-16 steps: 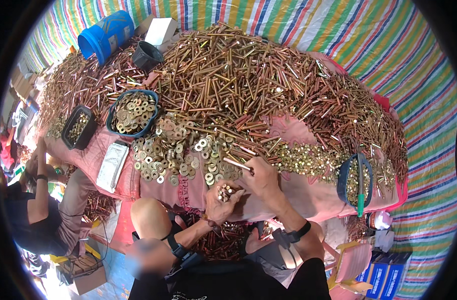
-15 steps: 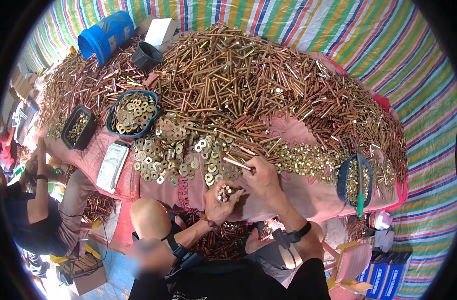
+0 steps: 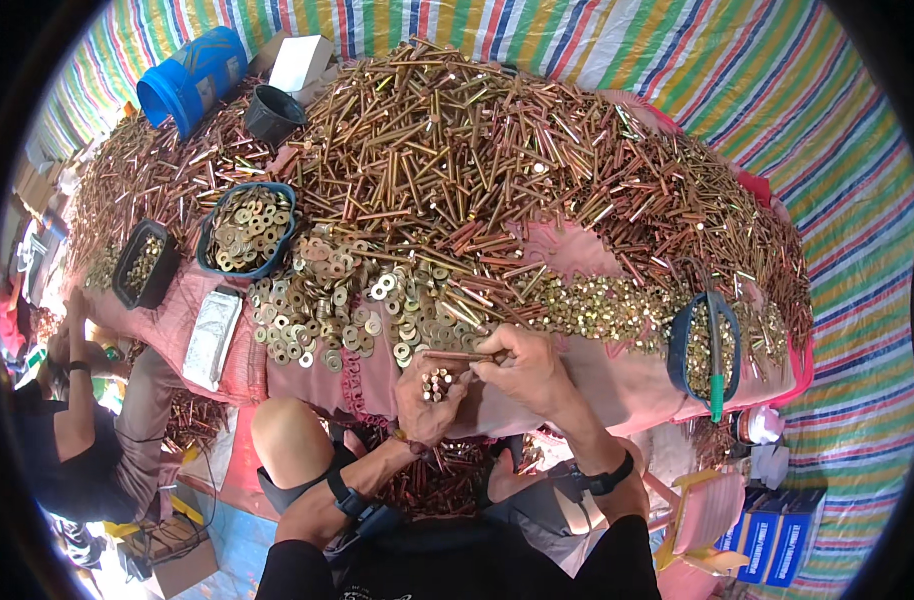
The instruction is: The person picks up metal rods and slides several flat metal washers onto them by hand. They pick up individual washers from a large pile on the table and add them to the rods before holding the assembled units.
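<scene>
Just below center: left hand [image 3: 424,405] curled round a bolt bundle [image 3: 437,385], right hand [image 3: 525,366] pinching at least 1 long bolt [image 3: 459,356]. I'd grip snug, heads level.

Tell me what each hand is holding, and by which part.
The left hand clasps a bundle of metal rods around their sides, ends showing; the right hand grips a single rod near its right end.

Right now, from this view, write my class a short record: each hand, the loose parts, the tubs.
Left hand: holds a bundle of metal rods
Right hand: holds a single rod, pointing left, beside the bundle
Back: large mound of similar rods
Middle: loose washers left, small brassy pieces right
Washer tub: blue, filled
Right tub: dark blue, green-handled tool across it
</scene>
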Available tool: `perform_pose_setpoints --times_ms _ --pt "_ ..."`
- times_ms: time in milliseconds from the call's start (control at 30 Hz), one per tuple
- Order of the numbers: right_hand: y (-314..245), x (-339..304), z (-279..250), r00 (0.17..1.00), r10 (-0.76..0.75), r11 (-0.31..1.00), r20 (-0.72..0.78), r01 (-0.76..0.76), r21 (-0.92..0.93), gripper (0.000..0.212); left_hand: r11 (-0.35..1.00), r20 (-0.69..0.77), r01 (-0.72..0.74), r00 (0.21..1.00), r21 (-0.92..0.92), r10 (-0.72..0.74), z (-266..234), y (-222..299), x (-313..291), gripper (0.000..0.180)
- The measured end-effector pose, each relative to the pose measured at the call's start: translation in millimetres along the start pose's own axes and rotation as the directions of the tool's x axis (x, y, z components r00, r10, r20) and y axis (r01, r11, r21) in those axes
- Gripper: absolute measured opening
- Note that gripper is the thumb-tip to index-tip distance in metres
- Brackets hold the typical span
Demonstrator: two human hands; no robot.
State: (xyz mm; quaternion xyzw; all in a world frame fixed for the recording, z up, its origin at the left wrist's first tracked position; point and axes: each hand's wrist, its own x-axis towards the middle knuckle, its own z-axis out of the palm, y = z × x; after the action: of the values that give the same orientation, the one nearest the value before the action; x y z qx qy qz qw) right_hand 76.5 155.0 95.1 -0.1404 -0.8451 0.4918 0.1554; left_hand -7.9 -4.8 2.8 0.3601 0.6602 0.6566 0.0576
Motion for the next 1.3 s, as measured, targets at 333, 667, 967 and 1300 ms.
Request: perform_pose_setpoints --times_ms 333,667,967,1300 --pt "-15.2 -6.4 -5.4 0.982 0.179 0.969 0.057 -0.186 0.160 0.020 0.997 -0.026 -0.032 0.999 0.074 0.034 -2.2 4.7 3.5 0.021" --pt "34.4 -10.0 -60.7 0.949 0.311 0.750 0.056 -0.208 -0.628 0.025 0.859 0.023 0.345 0.931 -0.378 -0.364 4.1 5.6 1.1 0.015" --pt "46.4 2.9 -5.8 0.996 0.052 0.770 -0.078 -0.090 -0.632 0.028 0.933 0.097 0.239 0.971 -0.269 -0.220 4.9 -4.2 -0.8 0.020" --pt "47.3 2.3 4.3 0.993 0.040 0.785 -0.108 -0.098 -0.612 0.018 0.898 0.080 0.340 0.940 -0.280 -0.331 8.1 -1.9 -5.5 0.025"
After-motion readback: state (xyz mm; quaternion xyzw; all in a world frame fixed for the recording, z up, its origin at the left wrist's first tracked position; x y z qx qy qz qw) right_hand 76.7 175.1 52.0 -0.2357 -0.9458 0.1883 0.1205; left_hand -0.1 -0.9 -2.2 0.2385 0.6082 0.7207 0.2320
